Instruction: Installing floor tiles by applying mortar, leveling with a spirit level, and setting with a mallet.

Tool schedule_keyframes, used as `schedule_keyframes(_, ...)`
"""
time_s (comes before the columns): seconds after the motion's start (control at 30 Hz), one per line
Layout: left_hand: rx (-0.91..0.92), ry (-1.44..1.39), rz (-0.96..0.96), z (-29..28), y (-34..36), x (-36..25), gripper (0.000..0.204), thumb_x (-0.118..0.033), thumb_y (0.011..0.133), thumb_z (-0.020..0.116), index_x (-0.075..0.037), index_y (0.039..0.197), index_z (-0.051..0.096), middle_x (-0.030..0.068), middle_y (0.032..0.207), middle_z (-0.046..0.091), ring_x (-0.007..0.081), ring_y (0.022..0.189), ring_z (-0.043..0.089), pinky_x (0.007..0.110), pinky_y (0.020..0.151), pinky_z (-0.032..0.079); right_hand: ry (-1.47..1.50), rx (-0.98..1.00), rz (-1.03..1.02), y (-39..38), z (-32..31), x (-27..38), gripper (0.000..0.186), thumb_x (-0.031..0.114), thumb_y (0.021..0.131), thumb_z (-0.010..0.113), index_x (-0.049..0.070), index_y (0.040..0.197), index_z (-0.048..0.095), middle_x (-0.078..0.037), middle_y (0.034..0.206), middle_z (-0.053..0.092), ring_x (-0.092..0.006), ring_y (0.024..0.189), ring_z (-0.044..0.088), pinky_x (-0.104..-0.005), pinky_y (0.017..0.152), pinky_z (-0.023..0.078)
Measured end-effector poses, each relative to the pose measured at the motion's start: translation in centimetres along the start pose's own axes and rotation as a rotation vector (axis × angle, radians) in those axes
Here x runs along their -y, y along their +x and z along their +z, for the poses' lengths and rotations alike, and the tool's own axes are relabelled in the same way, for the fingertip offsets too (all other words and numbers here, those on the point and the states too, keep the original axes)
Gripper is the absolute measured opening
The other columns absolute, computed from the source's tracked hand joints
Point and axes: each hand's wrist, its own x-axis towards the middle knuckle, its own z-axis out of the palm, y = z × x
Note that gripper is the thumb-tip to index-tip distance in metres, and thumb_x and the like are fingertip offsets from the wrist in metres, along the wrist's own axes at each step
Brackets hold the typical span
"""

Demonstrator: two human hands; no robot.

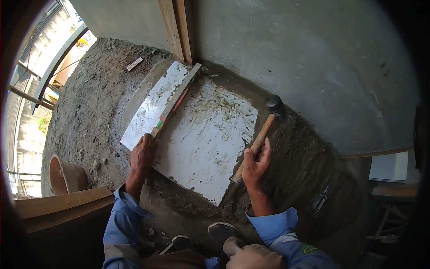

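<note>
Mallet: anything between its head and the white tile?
Nothing visible stands between the mallet in the right hand and the right side of the white tile. The level, in the left hand, crosses its left side.

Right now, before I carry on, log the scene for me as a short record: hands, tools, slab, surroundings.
Left hand: at the near end of the spirit level
Right hand: gripping the wooden handle of the mallet
Mallet head: black, beyond the slab's right edge
Level position: lengthwise across the slab, toward its left side
Slab: white, smeared with grey-brown material
Left of slab: bucket, rough soil
Beyond slab: grey wall, upright timber
</note>
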Motion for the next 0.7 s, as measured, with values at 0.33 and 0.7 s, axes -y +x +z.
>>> schedule_keyframes(0.33,0.021,-0.122,0.141,1.7,1.1,-4.6,0.027,-0.03,0.095,0.062,-0.007,0.103,0.051,0.0177,0.096,0.064,0.0418,0.082,0.065,0.049,0.068,0.051,-0.015,0.121,0.015,-1.8,1.4,-1.0,0.065,0.006,0.088,0.062,-0.009,0.143,0.033,-0.015,0.109,0.054,-0.0174,0.09,0.055,-0.033,0.079,0.049)
schedule_keyframes(0.7,0.026,-0.036,0.034,1.1,1.2,-5.1,0.028,-0.032,0.095,0.061,-0.007,0.106,0.053,0.0179,0.099,0.065,0.0412,0.085,0.066,0.049,0.07,0.052,-0.212,0.244,0.036,-3.0,1.2,-3.1,0.068,0.012,0.087,0.064,-0.008,0.145,0.033,-0.02,0.108,0.059,-0.0251,0.089,0.059,-0.0371,0.078,0.051)
